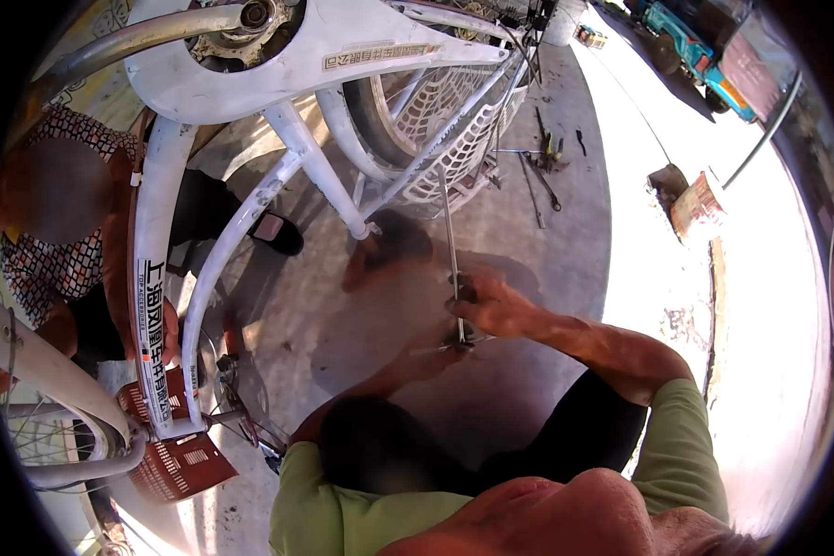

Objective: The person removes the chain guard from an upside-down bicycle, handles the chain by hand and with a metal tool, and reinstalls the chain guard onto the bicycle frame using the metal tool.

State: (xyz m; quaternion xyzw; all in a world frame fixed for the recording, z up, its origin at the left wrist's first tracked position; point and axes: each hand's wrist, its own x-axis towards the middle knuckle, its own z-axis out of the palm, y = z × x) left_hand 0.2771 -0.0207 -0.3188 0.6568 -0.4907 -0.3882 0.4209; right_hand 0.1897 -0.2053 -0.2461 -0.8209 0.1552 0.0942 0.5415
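A long thin metal rod (450,232) slants down in front of me, its top near the white bicycle's rear wheel. My right hand (480,304) is closed around its lower stretch, with dark smudges on the fingers. Close to the rod's bottom end, my left hand (433,363) is closed at a small dark metal part (459,345) with thin pieces sticking out sideways. Exactly what the left fingers grip is too small to make out. The white bicycle frame (287,157) rises over the floor to the left.
Pliers (552,150) and a wrench (547,188) lie on the concrete floor among other tools. Another person (65,269) in a patterned shirt crouches at left behind the frame. A brown perforated basket (181,468) is at lower left; a rusty bucket (700,206) stands right.
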